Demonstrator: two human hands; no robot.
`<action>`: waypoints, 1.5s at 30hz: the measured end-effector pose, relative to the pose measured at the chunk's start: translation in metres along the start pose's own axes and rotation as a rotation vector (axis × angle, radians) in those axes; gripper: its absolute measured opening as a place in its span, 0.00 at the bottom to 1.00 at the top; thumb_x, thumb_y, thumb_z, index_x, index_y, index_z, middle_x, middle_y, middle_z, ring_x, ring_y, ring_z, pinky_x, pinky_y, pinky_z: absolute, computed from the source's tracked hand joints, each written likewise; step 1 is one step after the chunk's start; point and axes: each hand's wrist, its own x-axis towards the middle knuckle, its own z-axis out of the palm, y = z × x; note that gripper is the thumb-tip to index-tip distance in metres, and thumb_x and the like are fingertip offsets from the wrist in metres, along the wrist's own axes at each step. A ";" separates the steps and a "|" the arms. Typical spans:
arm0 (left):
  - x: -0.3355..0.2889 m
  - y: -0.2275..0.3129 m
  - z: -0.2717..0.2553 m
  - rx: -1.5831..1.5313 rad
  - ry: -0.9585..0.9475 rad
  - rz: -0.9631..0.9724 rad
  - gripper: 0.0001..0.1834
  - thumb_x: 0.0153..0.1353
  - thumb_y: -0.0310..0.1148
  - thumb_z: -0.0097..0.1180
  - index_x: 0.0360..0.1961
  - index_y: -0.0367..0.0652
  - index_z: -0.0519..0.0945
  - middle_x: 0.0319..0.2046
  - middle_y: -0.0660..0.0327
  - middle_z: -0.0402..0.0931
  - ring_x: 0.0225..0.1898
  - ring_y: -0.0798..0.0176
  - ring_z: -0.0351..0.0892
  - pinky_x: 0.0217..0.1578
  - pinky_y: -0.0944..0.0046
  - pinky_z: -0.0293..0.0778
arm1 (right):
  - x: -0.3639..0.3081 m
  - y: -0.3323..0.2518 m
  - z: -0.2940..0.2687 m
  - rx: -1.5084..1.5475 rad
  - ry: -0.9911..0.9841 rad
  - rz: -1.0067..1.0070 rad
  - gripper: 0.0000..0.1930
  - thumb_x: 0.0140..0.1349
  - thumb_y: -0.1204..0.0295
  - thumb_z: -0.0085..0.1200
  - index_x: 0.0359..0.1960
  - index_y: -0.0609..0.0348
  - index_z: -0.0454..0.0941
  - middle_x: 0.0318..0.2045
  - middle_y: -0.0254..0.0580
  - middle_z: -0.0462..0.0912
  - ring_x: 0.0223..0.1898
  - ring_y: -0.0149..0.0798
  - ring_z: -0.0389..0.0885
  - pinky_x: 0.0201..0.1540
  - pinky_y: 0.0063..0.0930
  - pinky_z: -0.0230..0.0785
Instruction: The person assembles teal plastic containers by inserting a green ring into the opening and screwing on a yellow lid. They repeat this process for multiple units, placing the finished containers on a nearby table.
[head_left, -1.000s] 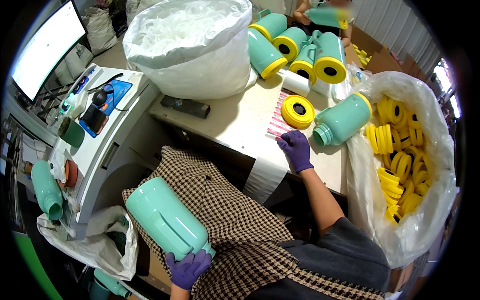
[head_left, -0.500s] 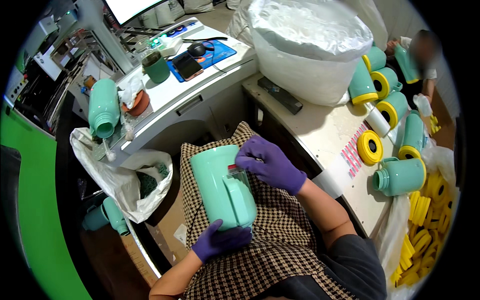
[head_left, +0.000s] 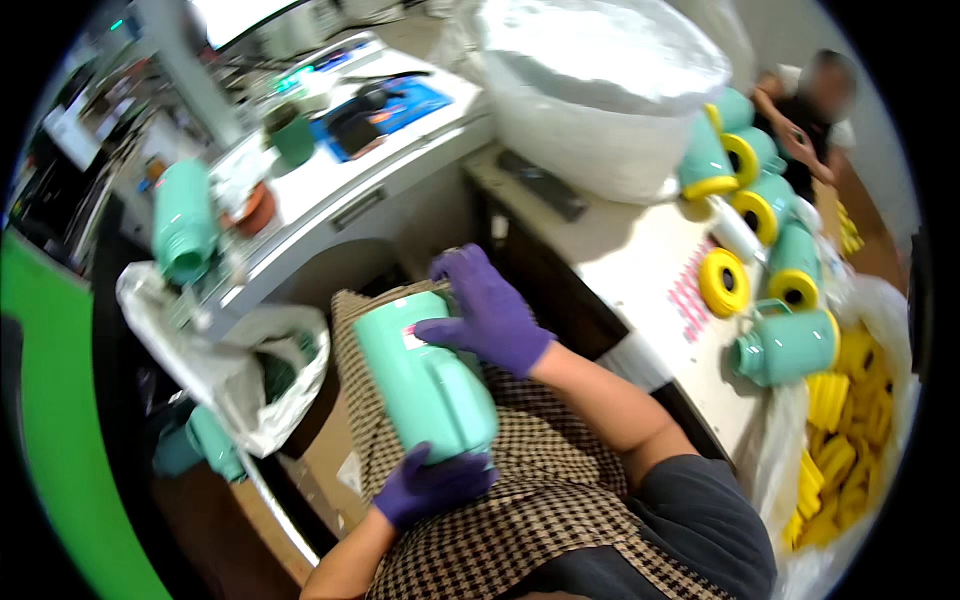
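Observation:
A mint-green jug with a side handle (head_left: 410, 385) lies slanted across my lap on a checked apron (head_left: 560, 470). My left hand (head_left: 435, 485), in a purple glove, supports its near end, fingers wrapped round the base. My right hand (head_left: 490, 310), gloved alike, is over the far part of the jug. Its thumb lies on a small white and pink label (head_left: 412, 336) on the jug's side. The other fingers stretch forward, apart from the thumb, beside the far end; their tips are blurred.
To the right, a table holds green jugs with yellow rings (head_left: 790, 345), a loose yellow ring (head_left: 723, 282) and a label sheet (head_left: 690, 295). A bag of yellow parts (head_left: 845, 440) stands beside it. Ahead is a large white sack (head_left: 570, 130). A person (head_left: 810, 130) sits far right.
The label, held at my right fingers before, now lies flat on the jug. My right hand has opened from a pinch, thumb extended. The whole view has shifted slightly.

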 end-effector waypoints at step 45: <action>-0.109 -0.166 -0.105 -0.209 1.322 -1.279 0.36 0.51 0.20 0.70 0.59 0.48 0.66 0.68 0.54 0.59 0.68 0.53 0.61 0.69 0.52 0.61 | 0.010 -0.081 -0.006 0.075 -0.131 -0.822 0.16 0.52 0.67 0.63 0.45 0.44 0.83 0.39 0.42 0.80 0.37 0.45 0.80 0.40 0.37 0.72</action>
